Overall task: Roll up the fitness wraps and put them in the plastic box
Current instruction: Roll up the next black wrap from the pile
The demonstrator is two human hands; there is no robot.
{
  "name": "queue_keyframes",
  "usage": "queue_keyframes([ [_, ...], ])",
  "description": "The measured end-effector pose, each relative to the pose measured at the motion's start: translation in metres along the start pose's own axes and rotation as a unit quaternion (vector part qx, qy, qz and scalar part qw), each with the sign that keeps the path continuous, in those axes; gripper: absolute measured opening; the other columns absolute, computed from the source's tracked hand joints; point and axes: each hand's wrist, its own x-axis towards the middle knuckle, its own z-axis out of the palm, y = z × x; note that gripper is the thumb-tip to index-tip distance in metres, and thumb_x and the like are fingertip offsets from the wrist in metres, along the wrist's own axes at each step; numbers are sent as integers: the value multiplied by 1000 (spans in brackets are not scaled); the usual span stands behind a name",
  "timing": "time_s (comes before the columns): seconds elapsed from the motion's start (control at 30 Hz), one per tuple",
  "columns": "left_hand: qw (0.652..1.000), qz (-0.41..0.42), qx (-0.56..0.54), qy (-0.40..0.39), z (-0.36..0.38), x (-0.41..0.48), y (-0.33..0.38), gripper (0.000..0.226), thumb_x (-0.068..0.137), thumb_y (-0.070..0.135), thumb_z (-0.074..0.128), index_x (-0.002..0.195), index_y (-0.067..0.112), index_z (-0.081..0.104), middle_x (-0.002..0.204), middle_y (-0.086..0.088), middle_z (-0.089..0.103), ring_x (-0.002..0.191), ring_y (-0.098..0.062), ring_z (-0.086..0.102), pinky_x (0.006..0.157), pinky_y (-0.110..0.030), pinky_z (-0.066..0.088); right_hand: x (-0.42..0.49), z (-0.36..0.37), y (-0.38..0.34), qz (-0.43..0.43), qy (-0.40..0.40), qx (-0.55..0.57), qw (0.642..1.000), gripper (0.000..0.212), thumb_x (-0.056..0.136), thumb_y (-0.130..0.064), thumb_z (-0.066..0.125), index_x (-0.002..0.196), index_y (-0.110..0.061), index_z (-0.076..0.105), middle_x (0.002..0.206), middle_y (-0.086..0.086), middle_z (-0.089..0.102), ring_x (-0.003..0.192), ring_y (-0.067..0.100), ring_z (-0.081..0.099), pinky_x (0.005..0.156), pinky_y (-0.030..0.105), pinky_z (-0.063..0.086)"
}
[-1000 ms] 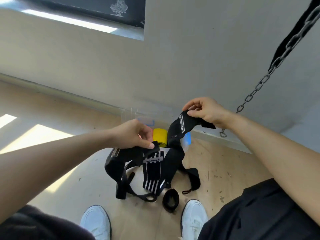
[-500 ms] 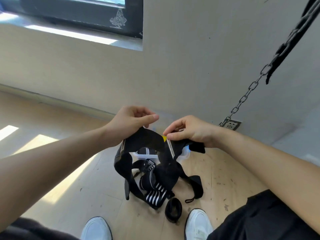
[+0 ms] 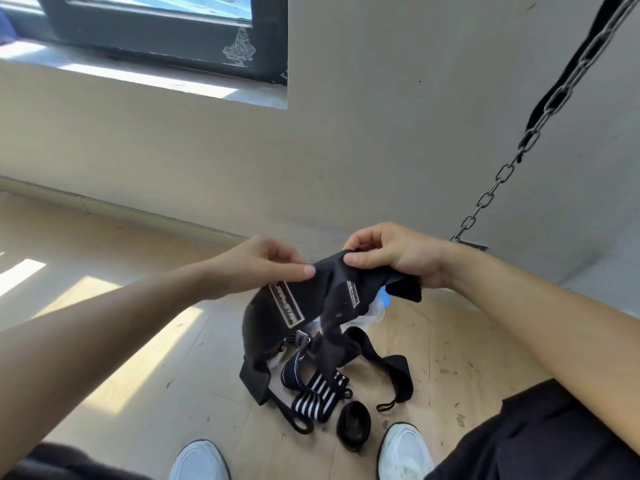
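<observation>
Head view: left hand (image 3: 266, 263) and right hand (image 3: 391, 252), each grip pinching black wrap (image 3: 332, 289).

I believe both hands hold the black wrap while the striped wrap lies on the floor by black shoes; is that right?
Not quite: the head view shows white shoes. The left hand and right hand do hold the black wrap, and the striped wrap lies on the floor.
</observation>
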Motion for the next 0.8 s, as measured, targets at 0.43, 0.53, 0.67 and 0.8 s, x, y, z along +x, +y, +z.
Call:
queue_keyframes([
  [0.43, 992, -15, -38, -115, -6, 7, -8, 33, 98, 13, 67, 128, 2, 62, 128, -10, 72, 124, -26, 65, 112, -44, 46, -7, -26, 0, 30, 108, -70, 991, 10, 97, -14, 66, 87, -12, 68, 73, 0, 65, 58, 11, 56, 49, 22, 42],
  [0.53, 997, -28, -50, -52, -5, 6, -7, 36, 90, 21, 72, 120, 3, 63, 117, -12, 76, 114, -31, 70, 105, -46, 51, -3, -24, 4, 36, 151, -52, 987, 6, 97, -10, 64, 93, -10, 68, 73, 2, 63, 56, 13, 51, 48, 23, 39],
  [0.67, 999, -38, -37, -4, -6, 7, -7, 23, 92, 21, 74, 110, 9, 66, 105, -11, 78, 99, -32, 75, 93, -47, 57, 0, -25, 4, 55, 206, 36, 976, 14, 97, -3, 60, 98, -10, 71, 73, 5, 65, 56, 12, 56, 46, 21, 44],
  [0.8, 997, -58, -38, 21, -4, 7, -6, 18, 93, 18, 74, 108, 11, 67, 101, -9, 79, 96, -30, 76, 85, -40, 57, -1, -29, 2, 48, 258, 131, 956, 16, 99, -1, 56, 99, -6, 71, 70, 9, 60, 54, 14, 56, 46, 22, 49],
])
